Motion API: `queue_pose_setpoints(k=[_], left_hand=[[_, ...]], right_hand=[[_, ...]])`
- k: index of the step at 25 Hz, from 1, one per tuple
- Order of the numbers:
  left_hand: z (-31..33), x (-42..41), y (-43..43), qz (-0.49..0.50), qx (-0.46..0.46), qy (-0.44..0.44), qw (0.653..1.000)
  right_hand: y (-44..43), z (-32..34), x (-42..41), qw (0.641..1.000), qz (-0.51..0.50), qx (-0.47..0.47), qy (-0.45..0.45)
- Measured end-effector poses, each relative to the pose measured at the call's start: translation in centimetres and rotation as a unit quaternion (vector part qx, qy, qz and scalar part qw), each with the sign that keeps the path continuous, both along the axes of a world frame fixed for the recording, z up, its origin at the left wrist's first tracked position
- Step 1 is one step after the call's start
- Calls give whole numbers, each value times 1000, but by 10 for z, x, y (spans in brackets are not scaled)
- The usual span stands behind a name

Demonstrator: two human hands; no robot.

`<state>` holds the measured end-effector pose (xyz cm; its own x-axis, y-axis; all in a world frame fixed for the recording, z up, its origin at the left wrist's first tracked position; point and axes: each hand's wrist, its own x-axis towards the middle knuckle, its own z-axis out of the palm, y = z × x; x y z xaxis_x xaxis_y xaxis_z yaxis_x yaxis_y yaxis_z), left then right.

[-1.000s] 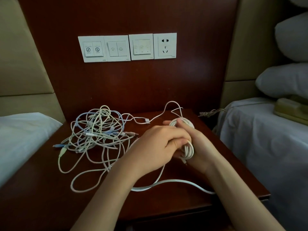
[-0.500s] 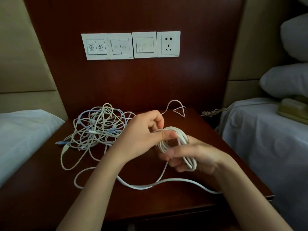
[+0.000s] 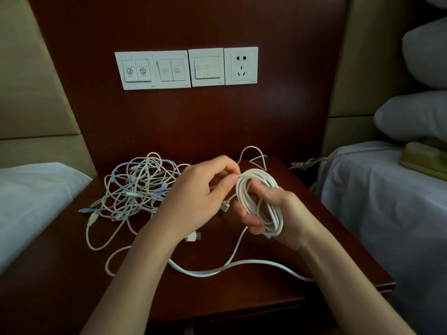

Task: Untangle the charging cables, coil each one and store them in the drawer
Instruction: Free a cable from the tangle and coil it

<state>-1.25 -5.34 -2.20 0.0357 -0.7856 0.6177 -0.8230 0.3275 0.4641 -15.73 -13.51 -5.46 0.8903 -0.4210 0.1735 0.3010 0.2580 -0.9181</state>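
My right hand [image 3: 278, 213] holds a white cable coil [image 3: 261, 201] wound round its fingers, above the dark wooden nightstand [image 3: 314, 238]. My left hand [image 3: 200, 197] pinches the same cable at the coil's top with thumb and forefinger. A loose tail of that white cable [image 3: 217, 269] trails across the nightstand toward its right front edge. A tangled pile of white and light-blue cables [image 3: 135, 187] lies at the back left of the top. A white USB plug [image 3: 193, 236] shows under my left wrist. No drawer is in view.
Wall switches and a socket [image 3: 186, 67] sit on the wooden panel behind. A bed with white sheets [image 3: 29, 201] borders the left; another bed with pillows [image 3: 387, 201] borders the right, with a yellowish object [image 3: 425, 158] on it. A thin cord [image 3: 307, 162] hangs behind the nightstand.
My left hand lifted from covering the coil and now pinches the cable at its top. The coil has risen and turned so its loops show over my right fingers.
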Motion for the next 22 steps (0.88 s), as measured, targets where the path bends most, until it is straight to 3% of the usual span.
queue_pose_setpoints(k=[5,7,12,14,16,19,22], left_hand=[[-6,-3,-4,91,-45,-2,995],[-11,-11,-6,128,-65,-26,989],[-17,-9,-11,93,-80,-33,992],[-16,-7,-12,52,-63,-18,996],[-17,-5,-13,33,-25,-18,999],[-24,-6,-14,37,36,-14,999],[-30,-9,-15,-12,95,65,993]], right_hand=[[-1,-1,-1,1000,6,-9,13],[1,0,-2,998,-12,-53,29],[0,-2,-5,981,-85,-149,93],[1,-2,0,988,-98,-102,59],[2,3,2,993,-110,8,-31],[-3,9,-5,968,-148,146,-141],[-9,10,-12,947,-179,206,-169]])
